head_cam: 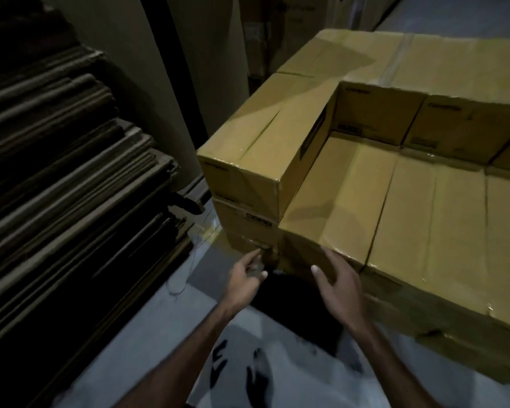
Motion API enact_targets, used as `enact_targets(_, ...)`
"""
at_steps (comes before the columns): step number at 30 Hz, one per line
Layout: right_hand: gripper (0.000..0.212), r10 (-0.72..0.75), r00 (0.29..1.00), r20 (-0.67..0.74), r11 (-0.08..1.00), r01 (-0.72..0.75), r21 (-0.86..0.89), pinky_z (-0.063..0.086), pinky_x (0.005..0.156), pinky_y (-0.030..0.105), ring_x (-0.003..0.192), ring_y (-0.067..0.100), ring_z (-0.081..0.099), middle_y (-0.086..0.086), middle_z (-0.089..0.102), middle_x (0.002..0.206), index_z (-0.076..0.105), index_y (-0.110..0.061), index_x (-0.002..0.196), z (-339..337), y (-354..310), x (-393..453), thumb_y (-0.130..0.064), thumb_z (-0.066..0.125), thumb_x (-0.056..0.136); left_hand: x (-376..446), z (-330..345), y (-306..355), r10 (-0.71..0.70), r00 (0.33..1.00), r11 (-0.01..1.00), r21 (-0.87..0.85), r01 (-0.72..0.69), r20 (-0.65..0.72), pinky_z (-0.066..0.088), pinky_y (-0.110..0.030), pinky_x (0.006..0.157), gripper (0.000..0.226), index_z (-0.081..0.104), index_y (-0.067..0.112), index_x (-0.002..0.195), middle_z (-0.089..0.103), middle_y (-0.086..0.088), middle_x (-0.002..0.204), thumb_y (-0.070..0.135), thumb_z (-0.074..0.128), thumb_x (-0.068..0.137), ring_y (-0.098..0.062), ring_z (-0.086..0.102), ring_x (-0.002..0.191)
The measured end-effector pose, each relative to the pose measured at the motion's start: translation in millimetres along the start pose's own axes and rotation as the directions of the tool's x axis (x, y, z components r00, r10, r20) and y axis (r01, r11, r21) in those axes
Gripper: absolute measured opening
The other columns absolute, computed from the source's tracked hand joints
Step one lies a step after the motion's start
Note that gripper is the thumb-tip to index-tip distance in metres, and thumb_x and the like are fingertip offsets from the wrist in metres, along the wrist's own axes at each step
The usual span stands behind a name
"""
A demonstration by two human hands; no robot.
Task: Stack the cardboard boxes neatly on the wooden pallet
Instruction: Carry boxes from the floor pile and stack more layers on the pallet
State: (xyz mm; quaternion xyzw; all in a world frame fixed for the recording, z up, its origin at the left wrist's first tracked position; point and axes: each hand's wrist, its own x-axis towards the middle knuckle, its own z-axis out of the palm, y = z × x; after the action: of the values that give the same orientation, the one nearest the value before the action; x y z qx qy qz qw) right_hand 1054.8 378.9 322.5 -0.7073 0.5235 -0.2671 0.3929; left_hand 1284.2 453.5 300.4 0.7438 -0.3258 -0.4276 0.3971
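Squaring the near corner box [330, 201] looks like the step in hand: it sits in the lower tier of the stack, just beside the taller left box [248, 148], w/ its front face at the stack's edge. Right hand [340, 278] is spread, fingers relaxed, at that front face, gripping nothing. Left hand [246, 273] is loosely curled near the lower boxes' corner; can't tell if it pinches anything. Pallet not visible. Best to push flat-palmed & low, keeping edges flush w/ neighbours. Flattened cardboard [71, 172] is piled at left.
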Motion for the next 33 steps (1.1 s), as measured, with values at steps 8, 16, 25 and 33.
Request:
enact_targets(8,0.048,0.303,0.953,0.022,0.915,-0.297,0.275,0.048,0.113,0.040,0.130,0.014,0.059,0.002,0.063,0.145,0.059,-0.016,0.148,-120.9,-118.7,-116.0,-0.026,0.068,0.102,-202.4,-17.1,129.0,0.040,0.999,0.998,-0.041,-0.040,-0.010,0.046,-0.025,0.102,0.055,0.053,0.020,0.153,0.060,0.018,0.135,0.007,0.067,0.101,-0.010,0.057,0.131)
enact_targets(16,0.048,0.323,0.945,-0.045,0.887,-0.286,0.363,0.044,0.093,0.016,0.128,0.008,0.055,0.000,0.059,0.148,0.054,-0.016,0.151,-193.2,-165.0,-259.3,-0.024,0.063,0.105,-352.7,-14.5,151.5,0.146,0.989,0.989,0.016,-0.146,0.007,0.052,-0.037,0.108,0.047,0.059,0.020,0.147,0.066,0.010,0.134,0.019,0.070,0.101,-0.009,0.063,0.124)
enact_targets(25,0.047,0.341,0.916,-0.213,0.883,-0.233,0.408,0.044,0.085,0.009,0.123,0.003,0.057,-0.007,0.062,0.143,0.056,-0.020,0.150,-229.3,-175.5,-409.0,-0.031,0.062,0.105,-462.9,21.8,151.0,0.310,0.935,0.951,-0.039,-0.308,0.171,0.052,-0.024,0.101,0.044,0.059,0.023,0.147,0.065,0.005,0.141,0.023,0.067,0.104,-0.009,0.061,0.126)
enact_targets(33,0.044,0.405,0.858,-0.317,0.860,-0.239,0.451,0.043,0.087,0.008,0.112,-0.014,0.054,-0.008,0.062,0.141,0.058,-0.020,0.148,-288.6,-146.2,-481.0,-0.029,0.062,0.105,-517.2,84.5,171.5,0.364,0.892,0.927,-0.015,-0.374,0.267,0.049,-0.017,0.093,0.046,0.057,0.023,0.149,0.063,0.006,0.142,0.025,0.066,0.104,-0.008,0.060,0.126)
